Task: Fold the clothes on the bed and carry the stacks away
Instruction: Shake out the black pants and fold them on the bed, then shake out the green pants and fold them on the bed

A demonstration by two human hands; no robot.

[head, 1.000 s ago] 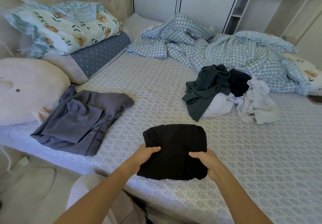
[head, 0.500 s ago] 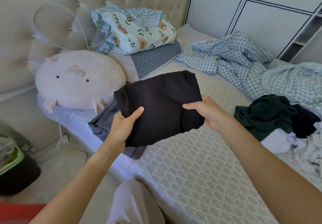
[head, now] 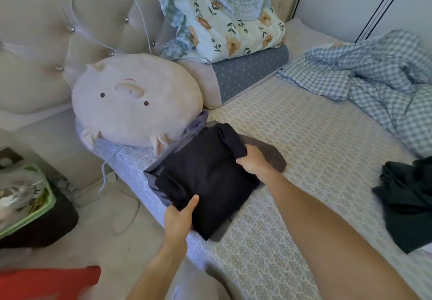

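Setting the folded black garment [head: 205,178] down on the grey garment [head: 268,157] near the bed's [head: 315,159] left edge, you have both hands on it. Your left hand [head: 178,220] pinches the near corner, thumb on top and fingers out of sight beneath. Your right hand [head: 251,161] grips the far right edge, fingers curled into the cloth. Whether the black piece already rests fully on the grey one cannot be told; it covers most of it, with grey showing along the left side, at the near corner and past your right hand.

To finish this well, I would lower it flat, square its edges to the grey piece below, and slide your fingers out sideways so the folds do not drag open. Press the top lightly before letting go.

Mind the left edge of the bed: the stack sits close to it, and its near corner looks almost at the brink, so a nudge outward could tip it to the floor. The pig cushion [head: 136,103] touches the grey garment at the head end, leaving little room there. Toward the middle, the bed lies bare between the stack and the dark green garment [head: 406,204], which waits unfolded near the right side, with the checked blanket [head: 374,77] beyond.
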